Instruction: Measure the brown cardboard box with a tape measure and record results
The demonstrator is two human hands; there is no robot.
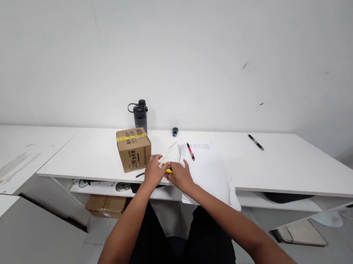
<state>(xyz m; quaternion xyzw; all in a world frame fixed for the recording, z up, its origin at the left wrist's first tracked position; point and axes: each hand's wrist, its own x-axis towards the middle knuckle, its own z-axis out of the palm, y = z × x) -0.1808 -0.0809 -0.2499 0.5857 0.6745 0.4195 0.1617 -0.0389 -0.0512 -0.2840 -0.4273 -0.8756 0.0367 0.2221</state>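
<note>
- The white desk (285, 164) runs along the wall and carries everything named here; the person sits at its near edge.
- A sheaf of white papers (208, 171) lies on the desk just right of the hands and hangs over the near edge.
- A cardboard box (135, 154) with yellow tape on top stands just left of the hands, upright.
- A dark water bottle (140, 114) stands behind the box, against the wall.
- The left hand (153, 171) rests at the desk edge beside the box, fingers curled onto a small yellow tool (168, 169).
- The right hand (180, 175) meets it from the other side, fingers spread over the tool and the corner of the papers.
- The yellow tool sits between the two hands, close to the box; only a short yellow piece shows, so its long axis and heading cannot be told. Both hands touch it, but whether either truly clamps it cannot be told.
- A red pen (190, 151) lies on the papers beyond the box's right side, its long axis running away from the person.
- A black marker (256, 142) lies far right of the box, slanted.
- A small blue object (175, 131) sits near the wall.
</note>
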